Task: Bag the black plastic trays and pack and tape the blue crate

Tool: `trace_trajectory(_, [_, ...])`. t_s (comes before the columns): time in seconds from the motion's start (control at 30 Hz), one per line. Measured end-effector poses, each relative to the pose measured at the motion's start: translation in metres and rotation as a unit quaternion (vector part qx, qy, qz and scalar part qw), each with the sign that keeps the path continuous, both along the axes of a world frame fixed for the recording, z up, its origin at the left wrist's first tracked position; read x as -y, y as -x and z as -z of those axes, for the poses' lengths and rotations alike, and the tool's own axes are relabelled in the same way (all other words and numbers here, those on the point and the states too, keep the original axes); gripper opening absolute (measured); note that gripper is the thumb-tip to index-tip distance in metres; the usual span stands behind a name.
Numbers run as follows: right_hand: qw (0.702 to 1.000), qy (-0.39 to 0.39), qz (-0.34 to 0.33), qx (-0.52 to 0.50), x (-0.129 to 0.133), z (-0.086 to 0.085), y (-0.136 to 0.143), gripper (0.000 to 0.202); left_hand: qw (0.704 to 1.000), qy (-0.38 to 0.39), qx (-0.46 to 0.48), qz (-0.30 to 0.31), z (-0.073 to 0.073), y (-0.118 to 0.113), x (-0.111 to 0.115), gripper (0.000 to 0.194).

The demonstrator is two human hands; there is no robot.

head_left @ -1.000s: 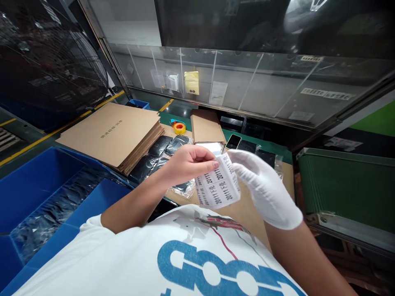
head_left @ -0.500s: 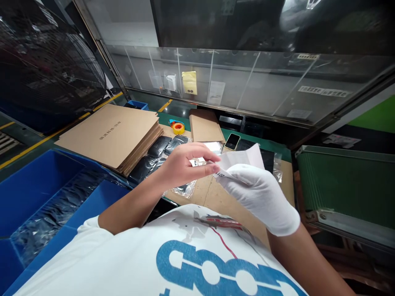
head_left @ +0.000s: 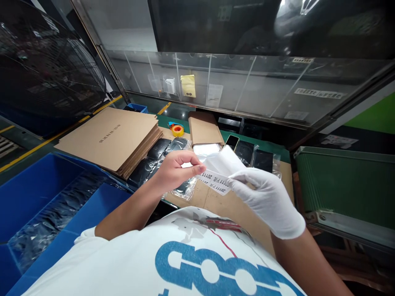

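A white sheet of printed labels is stretched between my two hands above the worktable. My bare left hand pinches its left end between thumb and forefinger. On the right, my gloved right hand grips the other end, and white paper folds up behind its fingers. Black text, "20111" with characters after it, faces me along the strip. Below my left hand lie several dark flat pieces in clear plastic bags. Behind the labels a white sheet rests at the edge of a brown cardboard piece.
A cardboard stack stands at the left, above a blue bin holding bagged dark pieces. Yellow tape and a phone lie at the back. Further bagged dark pieces lie right. A green conveyor borders the right side.
My hands have moved apart, the left one slightly leftward. The label strip between them has opened out and its print now faces me. The paper behind has folded over.
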State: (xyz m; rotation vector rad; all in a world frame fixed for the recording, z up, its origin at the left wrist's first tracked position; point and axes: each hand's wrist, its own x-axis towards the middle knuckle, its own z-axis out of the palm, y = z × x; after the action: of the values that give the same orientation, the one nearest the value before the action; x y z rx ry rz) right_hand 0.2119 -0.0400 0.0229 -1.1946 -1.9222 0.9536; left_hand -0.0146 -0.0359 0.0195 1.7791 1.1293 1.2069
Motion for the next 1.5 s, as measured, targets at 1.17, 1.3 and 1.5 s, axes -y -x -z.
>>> trace_trajectory(1.17, [0.958,0.176,-0.226,0.009,-0.02,-0.023,-0.003,0.028,0.874,0.345,0.287,0.184,-0.002,-0.015,-0.01,0.036])
trace_trajectory(1.3, [0.936,0.178,-0.298,0.048,-0.031,-0.033,0.0,0.024,0.881,0.359,0.206,0.228,-0.01,-0.017,-0.013,0.042])
trace_trajectory(1.5, [0.927,0.165,-0.331,0.057,-0.034,-0.039,0.01,0.028,0.92,0.314,0.118,0.204,-0.023,-0.018,-0.011,0.03])
